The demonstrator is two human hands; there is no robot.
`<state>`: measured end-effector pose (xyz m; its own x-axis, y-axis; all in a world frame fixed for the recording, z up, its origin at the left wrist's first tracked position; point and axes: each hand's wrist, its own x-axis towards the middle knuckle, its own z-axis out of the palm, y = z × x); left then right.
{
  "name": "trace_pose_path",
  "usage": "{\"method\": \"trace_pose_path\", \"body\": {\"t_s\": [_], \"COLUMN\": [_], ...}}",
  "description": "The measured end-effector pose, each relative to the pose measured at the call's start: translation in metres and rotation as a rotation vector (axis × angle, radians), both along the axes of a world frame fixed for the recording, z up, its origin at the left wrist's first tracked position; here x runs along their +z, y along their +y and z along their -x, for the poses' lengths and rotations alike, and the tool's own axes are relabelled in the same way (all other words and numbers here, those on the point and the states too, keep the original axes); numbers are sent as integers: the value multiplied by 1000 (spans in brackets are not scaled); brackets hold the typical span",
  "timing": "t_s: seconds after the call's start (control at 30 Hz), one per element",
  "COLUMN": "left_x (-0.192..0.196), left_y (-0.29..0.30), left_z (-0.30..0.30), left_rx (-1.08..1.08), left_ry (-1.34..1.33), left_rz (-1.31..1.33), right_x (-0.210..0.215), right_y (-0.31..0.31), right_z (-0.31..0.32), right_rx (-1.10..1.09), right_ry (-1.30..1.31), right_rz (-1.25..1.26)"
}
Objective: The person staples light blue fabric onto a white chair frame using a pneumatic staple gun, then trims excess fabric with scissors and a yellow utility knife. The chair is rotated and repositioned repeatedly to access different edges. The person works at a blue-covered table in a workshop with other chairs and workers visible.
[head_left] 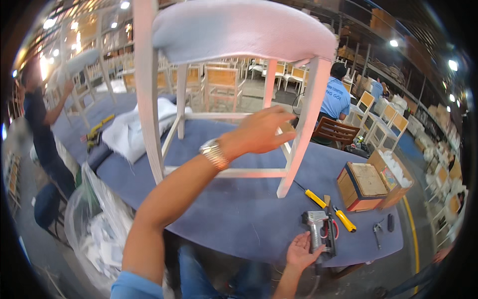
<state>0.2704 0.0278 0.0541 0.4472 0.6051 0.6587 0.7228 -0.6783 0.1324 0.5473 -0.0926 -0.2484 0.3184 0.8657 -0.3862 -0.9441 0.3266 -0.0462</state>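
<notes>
A chair with a white frame and a pale fabric-covered seat point(239, 32) stands upright on a table with a blue-grey cover point(219, 214). My left hand point(261, 130) reaches across in front of the chair, its fingers apart beside the chair's right leg point(304, 129); whether they touch the leg I cannot tell. A metal watch point(214, 153) is on that wrist. At the table's near edge my right hand point(300, 251) lies palm up against a staple gun point(316, 230), its thumb at the tool's lower end and its fingers not wrapped round it.
Yellow-handled tools point(344, 220) and a small metal tool point(378, 233) lie on the right of the table, near cardboard boxes point(362, 185). White cloth point(142, 129) lies at left. A plastic bag of scraps point(102, 236) hangs by the near-left edge. A co-worker point(45, 119) stands at far left.
</notes>
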Motion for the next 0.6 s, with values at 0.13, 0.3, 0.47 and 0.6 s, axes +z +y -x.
{"method": "trace_pose_path", "body": {"t_s": [0.13, 0.3, 0.47, 0.6], "left_x": [70, 172, 213, 48], "left_y": [-55, -76, -60, -75], "left_z": [53, 97, 198, 281], "left_rx": [-26, 209, 698, 780], "left_ry": [-9, -31, -81, -451], "left_rz": [-201, -795, -1045, -760], "right_x": [-6, -10, -29, -32], "right_y": [24, 46, 58, 59], "right_z": [-21, -8, -33, -45], "right_rx": [-12, -40, -6, 32], "right_ry": [-124, -441, -375, -251], "right_rz": [81, 55, 52, 27]}}
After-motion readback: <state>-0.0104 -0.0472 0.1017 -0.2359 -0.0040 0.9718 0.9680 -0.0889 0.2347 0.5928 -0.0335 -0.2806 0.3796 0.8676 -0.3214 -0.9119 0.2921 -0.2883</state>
